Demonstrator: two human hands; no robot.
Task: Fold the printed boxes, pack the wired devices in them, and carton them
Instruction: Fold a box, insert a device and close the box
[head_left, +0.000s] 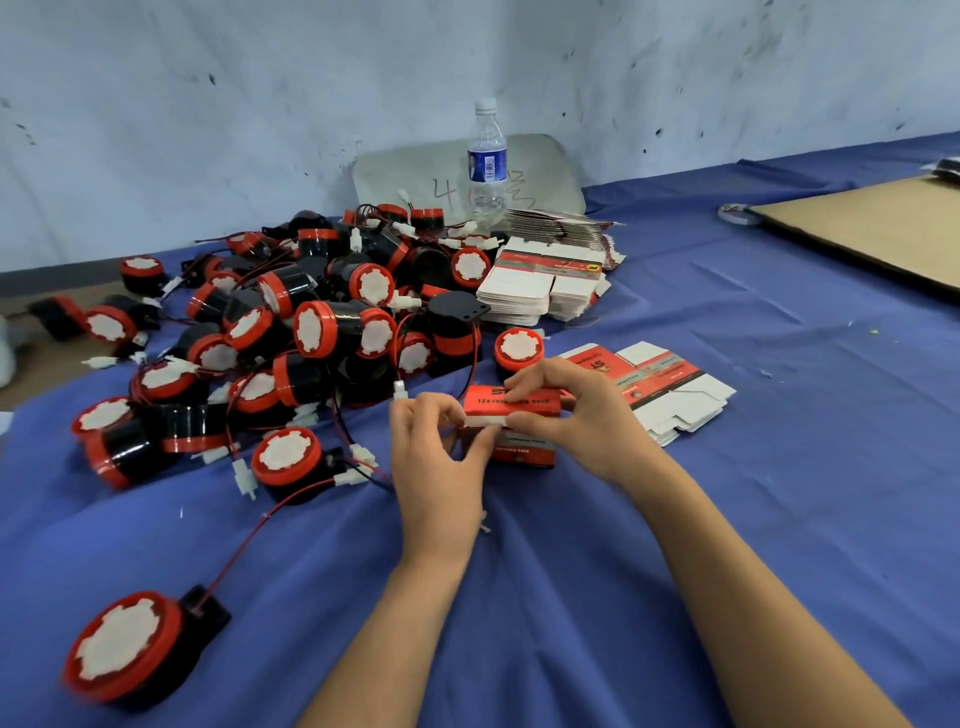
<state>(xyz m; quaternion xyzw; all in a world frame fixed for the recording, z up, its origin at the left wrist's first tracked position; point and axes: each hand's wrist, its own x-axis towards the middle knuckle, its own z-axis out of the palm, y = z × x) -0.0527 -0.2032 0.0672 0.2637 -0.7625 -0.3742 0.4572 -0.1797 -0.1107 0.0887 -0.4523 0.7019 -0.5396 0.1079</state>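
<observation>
A small red printed box (511, 410) stands on the blue cloth at centre, its top flap partly folded. My left hand (439, 457) pinches its left end with thumb and fingers. My right hand (576, 415) grips the top flap and right side. A flat unfolded box (670, 387) lies just right of my hands. Stacks of flat boxes (545, 283) sit behind. A heap of black-and-red round wired devices (311, 322) covers the left. One device (130, 649) lies apart at the near left, and another (518, 349) stands just behind the box.
A clear water bottle (487, 156) stands at the back against the wall, in front of a grey card (405, 176). A flat brown cardboard sheet (872, 228) lies at the far right, a tape roll (735, 213) beside it. Blue cloth (779, 467) covers the table.
</observation>
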